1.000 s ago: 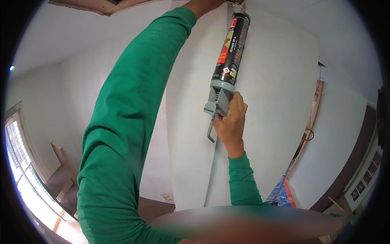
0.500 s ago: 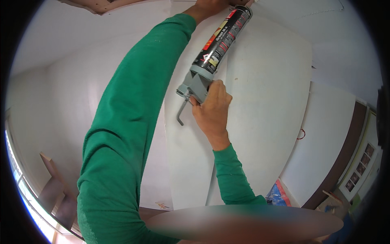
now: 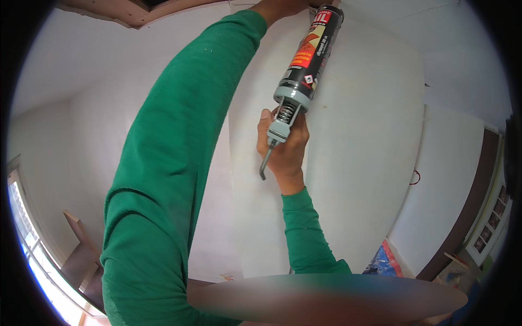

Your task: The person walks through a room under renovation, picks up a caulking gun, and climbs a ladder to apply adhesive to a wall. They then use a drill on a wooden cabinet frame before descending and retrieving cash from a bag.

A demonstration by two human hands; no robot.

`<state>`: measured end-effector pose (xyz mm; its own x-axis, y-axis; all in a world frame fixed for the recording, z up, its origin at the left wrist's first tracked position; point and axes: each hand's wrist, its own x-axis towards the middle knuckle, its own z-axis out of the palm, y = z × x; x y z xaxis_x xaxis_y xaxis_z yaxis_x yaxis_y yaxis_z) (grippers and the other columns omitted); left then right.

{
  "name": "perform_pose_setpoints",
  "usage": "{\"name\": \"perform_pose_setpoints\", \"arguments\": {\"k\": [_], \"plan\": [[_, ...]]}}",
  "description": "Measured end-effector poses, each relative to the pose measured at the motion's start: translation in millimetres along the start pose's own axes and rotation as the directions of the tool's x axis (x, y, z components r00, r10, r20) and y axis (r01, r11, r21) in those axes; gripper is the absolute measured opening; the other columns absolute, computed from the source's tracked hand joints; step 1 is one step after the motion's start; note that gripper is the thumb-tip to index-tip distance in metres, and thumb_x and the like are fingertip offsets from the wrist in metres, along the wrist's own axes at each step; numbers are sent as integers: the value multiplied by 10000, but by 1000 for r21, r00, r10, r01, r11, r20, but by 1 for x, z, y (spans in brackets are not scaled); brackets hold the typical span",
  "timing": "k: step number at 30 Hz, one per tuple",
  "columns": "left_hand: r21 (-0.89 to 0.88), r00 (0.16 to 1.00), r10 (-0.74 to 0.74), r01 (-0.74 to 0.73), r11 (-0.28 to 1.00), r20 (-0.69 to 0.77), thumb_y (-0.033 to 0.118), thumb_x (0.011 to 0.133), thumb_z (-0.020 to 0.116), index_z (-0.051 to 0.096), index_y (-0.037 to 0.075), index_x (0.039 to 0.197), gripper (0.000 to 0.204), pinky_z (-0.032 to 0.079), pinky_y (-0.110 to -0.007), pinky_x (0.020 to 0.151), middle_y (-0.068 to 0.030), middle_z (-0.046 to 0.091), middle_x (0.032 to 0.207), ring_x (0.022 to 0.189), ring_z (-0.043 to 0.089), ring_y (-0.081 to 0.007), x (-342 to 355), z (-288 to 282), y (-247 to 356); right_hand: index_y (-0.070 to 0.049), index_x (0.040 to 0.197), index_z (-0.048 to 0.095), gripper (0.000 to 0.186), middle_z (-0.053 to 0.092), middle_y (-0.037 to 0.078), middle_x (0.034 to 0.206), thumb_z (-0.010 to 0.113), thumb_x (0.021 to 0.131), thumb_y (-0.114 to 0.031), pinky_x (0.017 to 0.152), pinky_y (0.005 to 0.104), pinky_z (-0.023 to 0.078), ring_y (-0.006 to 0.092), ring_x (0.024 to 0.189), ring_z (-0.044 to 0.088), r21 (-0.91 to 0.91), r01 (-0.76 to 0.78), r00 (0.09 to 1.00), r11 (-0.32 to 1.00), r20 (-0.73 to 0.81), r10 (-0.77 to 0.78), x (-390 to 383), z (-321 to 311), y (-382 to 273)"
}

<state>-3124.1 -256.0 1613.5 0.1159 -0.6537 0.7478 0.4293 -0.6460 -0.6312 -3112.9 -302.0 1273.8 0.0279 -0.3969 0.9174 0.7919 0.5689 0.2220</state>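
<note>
My right hand (image 3: 285,152) grips a grey caulking gun (image 3: 279,130) from beneath, thumb on its left side. A black cartridge with red and yellow label (image 3: 305,60) sits in the gun, pointed up toward the top of a white panel (image 3: 359,141); the bent rod hangs below the handle. My left hand (image 3: 285,7) reaches to the panel's top edge at the upper rim of the picture, by the cartridge's front end; its fingers and the nozzle are hidden. My left arm in a green sleeve spans the left half of the view.
A ragged-edged ceiling opening (image 3: 130,22) is at top left. A bright window (image 3: 24,228) and brown boards (image 3: 81,250) stand at left. At right are another white panel (image 3: 440,185), a dark brown strip (image 3: 470,212), a red wire loop and blue-and-red plastic sheeting (image 3: 383,263).
Over the last second the gun tilted rightward and its handle moved left, then it turned, showing more label and the spring housing. My right hand turned with it. My left arm barely moved.
</note>
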Motion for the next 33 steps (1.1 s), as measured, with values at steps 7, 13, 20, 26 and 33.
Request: {"name": "perform_pose_setpoints", "arguments": {"k": [7,13,20,26,33], "plan": [[279,1000,4,-7,960,12,102,893,567,507,24,1154,279,556,-503,720,-180,721,814,784,723,-377,-5,8,2,35,1078,552,357,590,184,959,736,780,-37,626,447,538,373,733,633,-21,-67,996,998,58,68,2,-7,-4],[190,993,-40,18,982,112,141,927,562,502,46,1163,261,552,-509,732,-190,727,876,825,728,-382,-2,-1,4,17,1080,538,476,549,159,988,784,673,-9,649,466,540,383,781,627,-153,-74,988,986,126,93,5,-9,0],[176,981,-121,94,980,154,218,977,556,485,62,1174,261,548,-528,793,-218,728,929,872,721,-420,1,0,9,15,1031,553,469,537,136,945,817,645,-18,730,456,494,339,882,591,-363,-82,984,928,118,133,7,-8,-4],[132,956,-174,146,980,234,298,978,589,487,52,1175,332,543,-515,813,-234,724,967,881,719,-421,-1,-19,36,1,975,568,424,560,122,885,822,637,-25,735,450,486,343,845,596,-339,-109,972,934,161,172,10,-15,-7],[142,986,-36,13,990,162,320,977,598,500,16,1191,385,540,-505,816,-231,721,969,860,714,-413,0,-9,15,-7,949,567,378,570,129,881,811,662,-39,681,454,498,351,798,598,-362,-60,992,930,82,96,8,-20,-3]]}}
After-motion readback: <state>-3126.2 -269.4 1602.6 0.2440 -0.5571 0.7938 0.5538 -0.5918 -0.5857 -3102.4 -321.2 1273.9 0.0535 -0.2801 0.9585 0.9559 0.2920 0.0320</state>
